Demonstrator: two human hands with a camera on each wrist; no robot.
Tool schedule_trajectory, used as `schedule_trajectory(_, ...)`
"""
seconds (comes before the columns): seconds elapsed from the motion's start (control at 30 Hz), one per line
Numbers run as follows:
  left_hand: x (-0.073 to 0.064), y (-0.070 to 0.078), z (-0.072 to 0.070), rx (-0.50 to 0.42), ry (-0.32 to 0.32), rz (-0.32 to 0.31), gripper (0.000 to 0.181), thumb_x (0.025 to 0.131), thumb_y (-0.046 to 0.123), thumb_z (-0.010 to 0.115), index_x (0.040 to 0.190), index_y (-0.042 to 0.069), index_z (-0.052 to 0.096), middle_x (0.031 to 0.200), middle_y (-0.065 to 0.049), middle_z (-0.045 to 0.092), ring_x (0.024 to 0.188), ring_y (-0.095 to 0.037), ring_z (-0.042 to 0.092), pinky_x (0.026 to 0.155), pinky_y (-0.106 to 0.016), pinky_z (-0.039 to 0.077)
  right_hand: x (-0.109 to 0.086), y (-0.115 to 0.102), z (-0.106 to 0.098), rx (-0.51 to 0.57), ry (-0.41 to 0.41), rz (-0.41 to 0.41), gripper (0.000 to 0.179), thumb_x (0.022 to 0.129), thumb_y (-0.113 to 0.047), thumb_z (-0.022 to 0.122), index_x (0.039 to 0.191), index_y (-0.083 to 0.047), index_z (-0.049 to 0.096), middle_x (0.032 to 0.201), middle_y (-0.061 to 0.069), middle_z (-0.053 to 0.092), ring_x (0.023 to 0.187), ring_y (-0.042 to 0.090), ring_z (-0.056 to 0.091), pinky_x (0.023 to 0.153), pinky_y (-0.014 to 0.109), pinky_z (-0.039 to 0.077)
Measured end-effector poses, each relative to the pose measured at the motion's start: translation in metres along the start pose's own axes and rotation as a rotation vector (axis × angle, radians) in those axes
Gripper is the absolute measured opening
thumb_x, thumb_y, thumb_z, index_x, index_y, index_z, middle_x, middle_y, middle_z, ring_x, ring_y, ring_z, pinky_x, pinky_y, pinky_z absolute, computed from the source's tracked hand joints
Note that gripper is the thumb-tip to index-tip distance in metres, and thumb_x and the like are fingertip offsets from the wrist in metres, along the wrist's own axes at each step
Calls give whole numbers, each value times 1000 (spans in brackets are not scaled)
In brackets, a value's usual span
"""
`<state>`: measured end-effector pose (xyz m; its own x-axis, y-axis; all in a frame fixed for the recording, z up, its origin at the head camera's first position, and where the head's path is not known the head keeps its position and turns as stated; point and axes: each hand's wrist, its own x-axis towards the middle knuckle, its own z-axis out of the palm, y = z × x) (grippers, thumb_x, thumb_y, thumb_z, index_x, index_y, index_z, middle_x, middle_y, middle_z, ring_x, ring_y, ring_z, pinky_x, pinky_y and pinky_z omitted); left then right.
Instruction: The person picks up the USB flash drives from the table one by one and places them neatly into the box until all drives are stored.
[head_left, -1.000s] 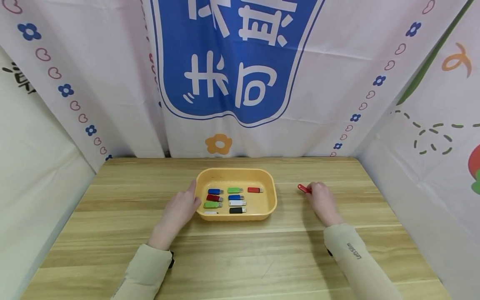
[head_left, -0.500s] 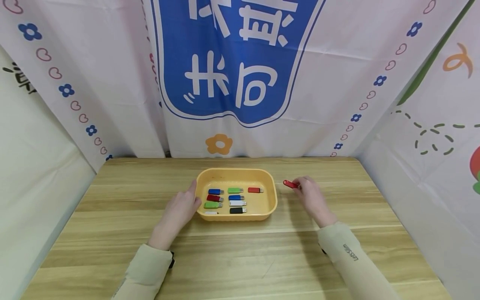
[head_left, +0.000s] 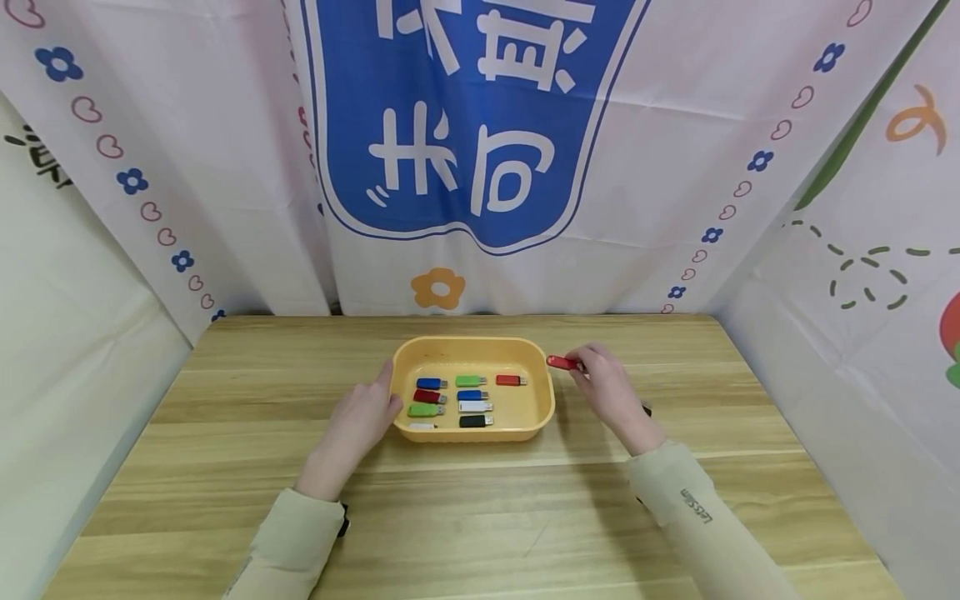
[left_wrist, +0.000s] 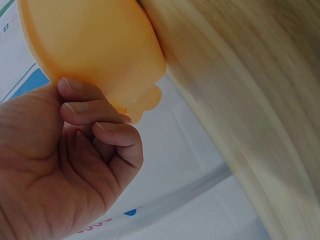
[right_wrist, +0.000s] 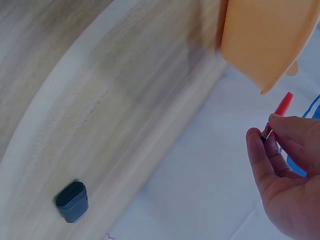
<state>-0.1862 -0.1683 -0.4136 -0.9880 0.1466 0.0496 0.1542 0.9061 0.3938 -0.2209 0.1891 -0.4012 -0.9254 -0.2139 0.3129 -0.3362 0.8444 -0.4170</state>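
My right hand (head_left: 606, 387) pinches a red USB stick (head_left: 561, 362) between thumb and fingertips, close to the right rim of a yellow plastic tray (head_left: 536, 417). In the right wrist view the stick's red end points away from the fingers. My left hand (head_left: 358, 429) holds the tray's left rim, with curled fingers against the outer wall in the left wrist view. Inside lie several USB sticks in columns: a left one with a blue stick (head_left: 431, 383) at its top, a middle one with a green stick (head_left: 470, 381), and a lone red-and-black stick (head_left: 511, 380) at right.
A small dark block (right_wrist: 72, 201) sits on the wooden table (head_left: 480, 517), near the right wrist. Behind the table hangs a white printed curtain (head_left: 630, 208), and white cloth stands at both sides.
My right hand has moved left with the red USB stick, from open table to the tray's right rim. The dark block has come into sight. My left hand and the tray stay put.
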Motion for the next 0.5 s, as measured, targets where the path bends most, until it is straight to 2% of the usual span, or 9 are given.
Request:
schedule_trajectory(0.13,0,0,0,0,0,-3,63,96,11,55,151,-8,32,55,-3,46,44,-13,42,42,-25,32,1,-5,2,7,-4,-22,15,88,1,70,103,0,72,106,18,67,94,30,66,81,44,57)
schedule_trajectory(0.37,-1,-1,0,-5,2,0,63,95,11,56,150,-9,33,54,-2,46,44,-12,42,42,-24,31,3,-14,2,22,-73,-6,15,91,-3,69,105,-3,73,107,14,66,93,26,64,80,41,57)
schedule_trajectory(0.5,-2,-1,0,-8,7,3,62,95,10,56,150,-9,34,54,-2,45,43,-12,41,42,-23,31,4,-17,5,26,-96,-29,15,90,-1,70,103,-4,74,105,12,66,91,25,64,78,38,57)
